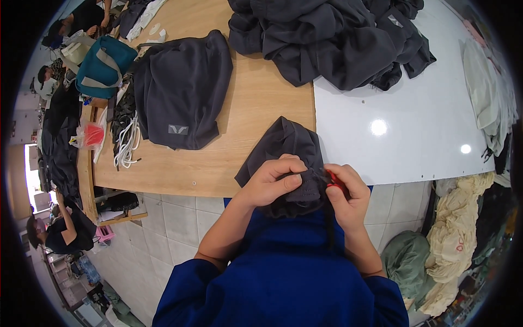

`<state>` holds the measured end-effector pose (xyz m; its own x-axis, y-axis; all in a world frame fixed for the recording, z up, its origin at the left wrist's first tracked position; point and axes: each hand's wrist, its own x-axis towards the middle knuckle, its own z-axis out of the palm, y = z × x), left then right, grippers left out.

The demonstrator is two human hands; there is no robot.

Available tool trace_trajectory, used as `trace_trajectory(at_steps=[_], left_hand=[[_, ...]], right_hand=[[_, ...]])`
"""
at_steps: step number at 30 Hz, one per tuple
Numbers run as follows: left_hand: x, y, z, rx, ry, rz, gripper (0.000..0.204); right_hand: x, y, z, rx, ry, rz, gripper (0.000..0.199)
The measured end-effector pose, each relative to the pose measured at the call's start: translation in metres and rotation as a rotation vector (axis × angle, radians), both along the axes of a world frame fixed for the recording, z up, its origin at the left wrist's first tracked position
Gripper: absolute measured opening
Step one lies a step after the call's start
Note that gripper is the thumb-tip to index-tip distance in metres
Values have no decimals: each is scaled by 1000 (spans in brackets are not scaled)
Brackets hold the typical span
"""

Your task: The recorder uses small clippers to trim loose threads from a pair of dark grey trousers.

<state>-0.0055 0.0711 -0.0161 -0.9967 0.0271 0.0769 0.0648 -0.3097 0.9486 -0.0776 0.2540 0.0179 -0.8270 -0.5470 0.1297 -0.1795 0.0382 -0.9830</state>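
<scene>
**Inspector:** Wooden worktop (256, 109) is taking up the middle of the view, with a white glossy panel (414, 125) adjoining it on the right and pale floor tiles (174, 218) showing below its near edge. What is lying on it?

**Assistant:** One folded dark grey garment (182, 90) with a small grey patch is lying flat at the left. A large heap of dark grey garments (332, 38) is spreading over the far end, crossing from wood onto the white panel. A teal bag (103, 65) and a bundle of white cords (126, 144) are sitting at the left rim.

**Inspector:** And the hands?

**Assistant:** Both are working just off the near edge of the worktop. The left hand (272, 182) is clenching a dark grey garment (286, 147), thumb pressing over a bunched fold. That piece is trailing from the hands up onto the wood.

**Inspector:** The right one?

**Assistant:** The right hand (346, 196) is gripping a small red tool (333, 180), its tip touching the bunched fabric beside the left thumb. The tool's kind is too hidden to tell.

**Inspector:** Surroundings?

**Assistant:** Cream and green fabric bundles (452, 245) are piling up on the floor at the right. Another person in black (65, 229) is sitting at lower left, well apart
</scene>
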Motion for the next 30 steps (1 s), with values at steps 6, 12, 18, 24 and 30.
trace_trajectory(at_steps=[6, 12, 18, 24, 30], left_hand=[[-5, 2, 9, -111, 86, 0, 16], [-4, 6, 24, -386, 110, -9, 19], [5, 0, 20, -71, -172, -101, 15], [4, -1, 14, -14, -114, -191, 15], [4, -1, 10, 155, -212, -108, 18]], right_hand=[[0, -10, 11, -114, -349, 42, 23], [-12, -7, 4, 190, 333, -2, 13], [-31, -1, 12, 219, -117, 195, 5], [-45, -4, -2, -26, -649, 61, 18], [-40, -2, -12, 94, -437, -10, 21]])
